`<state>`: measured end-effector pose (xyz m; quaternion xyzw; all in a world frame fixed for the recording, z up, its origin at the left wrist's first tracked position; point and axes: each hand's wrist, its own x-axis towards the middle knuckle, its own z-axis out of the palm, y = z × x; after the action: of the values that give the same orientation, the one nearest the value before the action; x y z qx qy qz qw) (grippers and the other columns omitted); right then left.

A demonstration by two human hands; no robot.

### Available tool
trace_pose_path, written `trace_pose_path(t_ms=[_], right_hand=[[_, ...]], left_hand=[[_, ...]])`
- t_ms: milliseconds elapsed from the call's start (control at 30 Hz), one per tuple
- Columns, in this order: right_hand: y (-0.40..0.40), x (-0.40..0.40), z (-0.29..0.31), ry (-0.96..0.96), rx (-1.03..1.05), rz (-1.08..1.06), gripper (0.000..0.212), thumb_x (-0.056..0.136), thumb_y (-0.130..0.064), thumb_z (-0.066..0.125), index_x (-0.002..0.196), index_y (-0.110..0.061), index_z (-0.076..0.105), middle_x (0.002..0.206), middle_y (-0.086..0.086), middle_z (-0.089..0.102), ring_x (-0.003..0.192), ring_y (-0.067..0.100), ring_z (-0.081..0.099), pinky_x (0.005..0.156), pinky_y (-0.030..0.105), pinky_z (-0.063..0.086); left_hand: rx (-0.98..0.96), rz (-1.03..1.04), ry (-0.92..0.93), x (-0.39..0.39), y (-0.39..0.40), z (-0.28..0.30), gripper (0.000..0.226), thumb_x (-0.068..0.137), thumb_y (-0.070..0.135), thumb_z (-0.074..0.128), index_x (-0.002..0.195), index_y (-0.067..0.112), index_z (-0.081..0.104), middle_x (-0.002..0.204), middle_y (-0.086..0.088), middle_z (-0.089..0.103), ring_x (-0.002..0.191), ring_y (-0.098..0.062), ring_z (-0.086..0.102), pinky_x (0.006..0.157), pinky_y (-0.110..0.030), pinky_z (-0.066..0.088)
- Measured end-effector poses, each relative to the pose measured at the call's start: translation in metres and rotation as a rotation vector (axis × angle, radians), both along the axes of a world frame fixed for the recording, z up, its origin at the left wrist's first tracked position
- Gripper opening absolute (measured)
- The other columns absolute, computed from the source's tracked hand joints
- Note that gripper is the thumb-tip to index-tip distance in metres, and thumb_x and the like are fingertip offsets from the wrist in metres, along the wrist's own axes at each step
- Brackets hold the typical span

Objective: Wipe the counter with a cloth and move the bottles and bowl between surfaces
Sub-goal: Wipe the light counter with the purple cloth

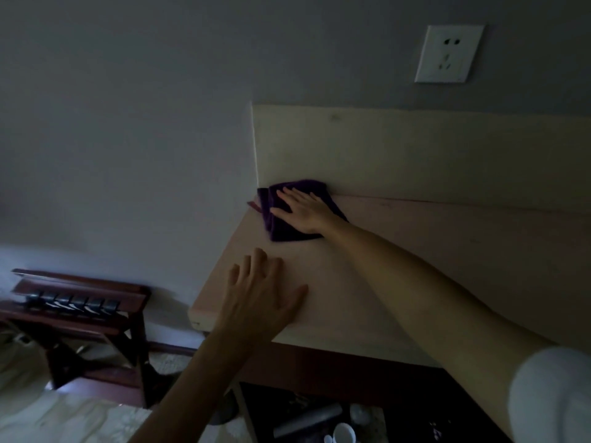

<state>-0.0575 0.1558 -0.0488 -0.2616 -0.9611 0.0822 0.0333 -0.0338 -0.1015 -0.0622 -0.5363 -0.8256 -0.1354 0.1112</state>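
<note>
- Dim room, pale smooth counter (pixel 399 266) filling the right half of the frame.
- Right hand (pixel 303 212), fingers spread flat, presses the cloth (pixel 281 231) at frame centre; nothing is clenched.
- Folded, plush purple cloth sits in the counter's far left corner, touching the backboard (pixel 415 148).
- Left hand (pixel 262 292) rests flat and empty, nearer the front edge.
- Unwiped surface stretches right of the cloth, so I'd guess the sweep goes that way.
- Bottles and bowl: too dark to tell.

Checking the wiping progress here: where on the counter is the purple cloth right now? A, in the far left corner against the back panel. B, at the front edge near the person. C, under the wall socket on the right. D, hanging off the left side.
A: the right hand presses the purple cloth flat in the counter's far left corner, against the back panel.
</note>
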Motion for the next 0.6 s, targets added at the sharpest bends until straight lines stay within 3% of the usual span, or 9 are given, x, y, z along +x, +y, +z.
trace_pose_path(t_ms=[133,367,600], right_hand=[[0.044,0.080,0.002,-0.027,0.011,-0.021,0.076,0.091,-0.071,0.015,0.155,-0.031,0.009,0.164,-0.008,0.004,0.151,0.012,0.005,0.121,0.043,0.006],[0.120,0.255,0.007,-0.017,0.003,-0.111,0.071,0.092,-0.070,0.020,0.154,-0.034,0.014,0.163,-0.011,0.008,0.150,0.011,0.008,0.121,0.044,0.007],[0.188,0.427,0.009,-0.043,0.006,-0.352,0.068,0.094,-0.067,0.022,0.153,-0.036,0.016,0.163,-0.011,0.010,0.150,0.012,0.010,0.121,0.044,0.010]], left_hand=[[-0.038,-0.081,-0.030,0.046,0.029,0.010,0.078,0.087,0.072,0.019,0.141,0.023,0.048,0.137,-0.003,0.043,0.121,-0.022,0.049,0.101,-0.039,0.042],[-0.059,-0.291,0.045,0.099,0.065,0.001,0.074,0.091,0.072,0.022,0.134,0.023,0.056,0.125,-0.001,0.053,0.111,-0.023,0.059,0.090,-0.037,0.047],[-0.132,-0.274,0.179,0.097,0.069,-0.006,0.094,0.084,0.085,0.018,0.142,0.018,0.052,0.129,-0.006,0.054,0.113,-0.029,0.058,0.087,-0.043,0.047]])
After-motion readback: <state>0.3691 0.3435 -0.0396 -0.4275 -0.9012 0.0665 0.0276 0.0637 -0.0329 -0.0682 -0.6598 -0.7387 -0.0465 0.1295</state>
